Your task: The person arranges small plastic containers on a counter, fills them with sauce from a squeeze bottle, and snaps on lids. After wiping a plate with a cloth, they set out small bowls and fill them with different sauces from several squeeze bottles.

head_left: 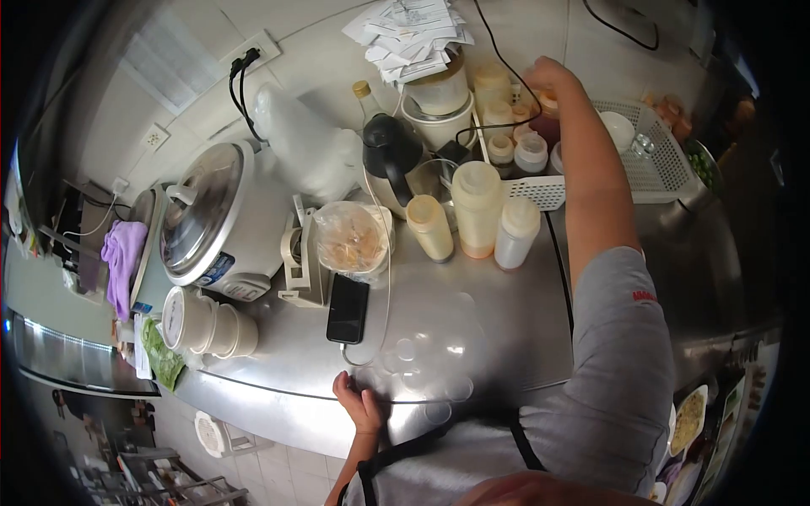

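My left hand (361,408) is at the front edge of the steel counter, below a black phone (348,309) with a white cable. Its fingers are loosely bent, with the thumb apart, and nothing shows in it. My right arm stretches to the back, where my right hand (550,76) is over a white basket (540,192) of bottles and jars. A bottle with an orange-brown top (548,104) is just under that hand; the fingers are mostly hidden. In front of the basket stand three squeeze bottles: a yellowish one (430,229), a tall one (477,207) and a white one (517,234).
At the left are a large lidded cooker (211,219), stacked white tubs (207,325) and a tape dispenser (302,266). A bagged bowl (352,240), a kettle (392,160) and paper slips (409,38) stand toward the back. A perforated basket (654,173) is at right.
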`<control>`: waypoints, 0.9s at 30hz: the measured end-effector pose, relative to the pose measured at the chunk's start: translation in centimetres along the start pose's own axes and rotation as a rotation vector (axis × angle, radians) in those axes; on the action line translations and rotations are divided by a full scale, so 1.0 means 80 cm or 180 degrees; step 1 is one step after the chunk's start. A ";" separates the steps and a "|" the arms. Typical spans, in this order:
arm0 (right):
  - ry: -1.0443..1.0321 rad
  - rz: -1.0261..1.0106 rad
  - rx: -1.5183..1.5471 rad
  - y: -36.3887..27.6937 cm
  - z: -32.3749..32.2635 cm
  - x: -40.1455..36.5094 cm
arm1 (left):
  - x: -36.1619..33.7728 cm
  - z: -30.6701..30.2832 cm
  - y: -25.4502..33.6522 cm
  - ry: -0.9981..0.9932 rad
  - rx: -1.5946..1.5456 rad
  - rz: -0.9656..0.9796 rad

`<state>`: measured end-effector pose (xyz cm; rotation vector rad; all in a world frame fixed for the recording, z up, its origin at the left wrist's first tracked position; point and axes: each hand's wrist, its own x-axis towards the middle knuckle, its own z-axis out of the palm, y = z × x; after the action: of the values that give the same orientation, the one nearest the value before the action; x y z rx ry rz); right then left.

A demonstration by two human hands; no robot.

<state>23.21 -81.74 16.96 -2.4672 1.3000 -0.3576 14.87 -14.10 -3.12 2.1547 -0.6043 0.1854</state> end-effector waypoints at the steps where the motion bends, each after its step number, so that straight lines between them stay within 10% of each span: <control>1: -0.0267 0.0061 -0.0233 -0.008 -0.006 0.000 | 0.001 0.000 0.001 -0.0024 0.0037 0.0035; 12: 0.1204 -0.0414 -0.0053 -0.035 -0.122 -0.111 | 0.005 -0.004 0.010 -0.0091 0.0019 0.0094; 18: 0.3695 -0.1819 0.1219 -0.034 -0.227 -0.253 | 0.006 0.001 -0.009 -0.0014 0.0190 0.0274; 23: 0.1843 -0.1738 0.2004 0.029 -0.184 -0.339 | 0.023 -0.019 0.008 -0.0005 -0.1388 -0.1067; 27: 0.1307 -0.1331 0.1314 0.026 -0.085 -0.459 | 0.057 -0.031 0.032 -0.0412 -0.0936 -0.0275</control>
<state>-1.15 -53.47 19.85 -2.3492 0.7158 -1.1592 17.76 -15.09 1.77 1.9117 -0.5720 -0.0864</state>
